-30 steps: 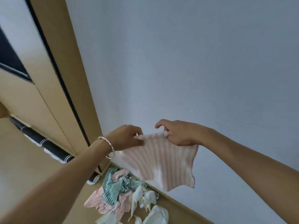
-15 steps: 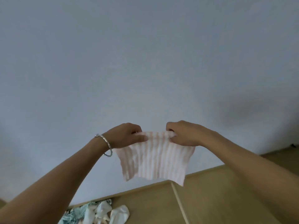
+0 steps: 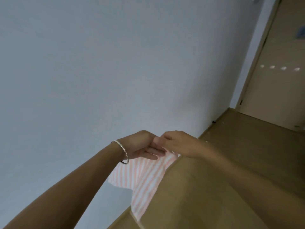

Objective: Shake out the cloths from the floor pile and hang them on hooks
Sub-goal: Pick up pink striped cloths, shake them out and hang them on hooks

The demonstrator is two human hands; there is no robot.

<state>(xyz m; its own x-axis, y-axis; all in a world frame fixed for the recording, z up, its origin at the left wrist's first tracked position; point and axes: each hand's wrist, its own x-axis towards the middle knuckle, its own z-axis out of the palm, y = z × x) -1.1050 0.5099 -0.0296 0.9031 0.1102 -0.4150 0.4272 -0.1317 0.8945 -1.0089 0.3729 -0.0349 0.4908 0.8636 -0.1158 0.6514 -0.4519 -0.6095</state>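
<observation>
Pink-striped cloth (image 3: 145, 179), spread wide before, is now bunched, pinched by fingers (image 3: 154, 152) of left hand (image 3: 140, 146) and right hand (image 3: 179, 144); hanging is judged next.

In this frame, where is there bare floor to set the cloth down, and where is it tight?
Bare floor lies right of the hanging striped cloth, from the wall across to the door. A small dark object sits by the wall near the door. It is tight only where left hand and right hand meet on the cloth's top edge.

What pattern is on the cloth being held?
Pink and white stripes on the cloth, clear in the head view.
</observation>
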